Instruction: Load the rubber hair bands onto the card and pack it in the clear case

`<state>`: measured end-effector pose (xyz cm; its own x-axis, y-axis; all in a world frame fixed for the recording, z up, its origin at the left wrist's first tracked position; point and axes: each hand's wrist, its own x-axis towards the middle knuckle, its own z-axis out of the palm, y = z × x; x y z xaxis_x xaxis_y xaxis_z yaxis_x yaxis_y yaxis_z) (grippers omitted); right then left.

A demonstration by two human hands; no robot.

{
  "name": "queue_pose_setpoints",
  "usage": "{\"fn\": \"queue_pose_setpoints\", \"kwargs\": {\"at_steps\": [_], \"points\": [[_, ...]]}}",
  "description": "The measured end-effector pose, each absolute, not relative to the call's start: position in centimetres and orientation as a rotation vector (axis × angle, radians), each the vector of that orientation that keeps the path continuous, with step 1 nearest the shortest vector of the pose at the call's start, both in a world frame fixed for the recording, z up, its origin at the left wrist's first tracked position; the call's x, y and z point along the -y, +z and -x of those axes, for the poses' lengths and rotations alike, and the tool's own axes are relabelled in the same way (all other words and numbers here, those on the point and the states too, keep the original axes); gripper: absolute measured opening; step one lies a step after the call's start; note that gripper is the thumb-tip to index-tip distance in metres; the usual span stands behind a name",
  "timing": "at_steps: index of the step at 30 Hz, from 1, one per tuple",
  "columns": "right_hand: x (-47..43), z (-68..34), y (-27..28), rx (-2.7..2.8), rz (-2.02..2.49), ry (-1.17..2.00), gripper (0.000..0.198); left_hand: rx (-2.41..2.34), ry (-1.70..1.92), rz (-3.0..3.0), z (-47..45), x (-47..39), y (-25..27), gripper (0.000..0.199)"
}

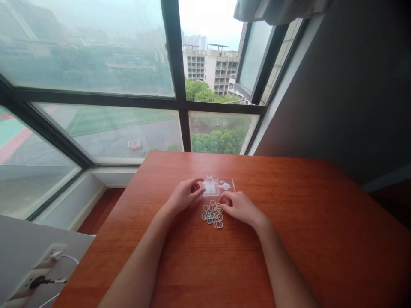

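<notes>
A small clear plastic box (pixel 210 188) lies on the table with its lid (pixel 227 185) folded out flat to the right; the lid bears a white printed shape. The fingers and thumb of my left hand (pixel 184 193) are closed around the box's left edge. In front of the box is a loose cluster of small pastel rings (pixel 210 216), which look like hair ties, in yellow, pink, green and whitish tones. My right hand (pixel 239 206) is at the cluster's upper right edge, its thumb and forefinger curled but apart. Whether a fingertip touches a ring is too small to tell.
The reddish-brown wooden table (pixel 205 265) stands against large dark-framed windows (pixel 181 102). One window sash (pixel 257 60) is swung open at the upper right. Wall sockets (pixel 48 261) with plugged-in cords are at the lower left. A dark wall (pixel 346 85) rises on the right.
</notes>
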<state>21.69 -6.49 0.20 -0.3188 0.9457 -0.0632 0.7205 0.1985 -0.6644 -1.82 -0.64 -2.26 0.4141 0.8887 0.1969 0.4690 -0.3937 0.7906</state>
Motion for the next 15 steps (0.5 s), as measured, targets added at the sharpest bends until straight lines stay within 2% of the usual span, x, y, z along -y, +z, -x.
{"fn": "queue_pose_setpoints", "kwargs": {"at_steps": [15], "points": [[6.11,-21.79,-0.58,2.117,1.506,0.887,0.013,-1.273,0.791,-2.178,1.25,0.84,-2.44,0.030]]}}
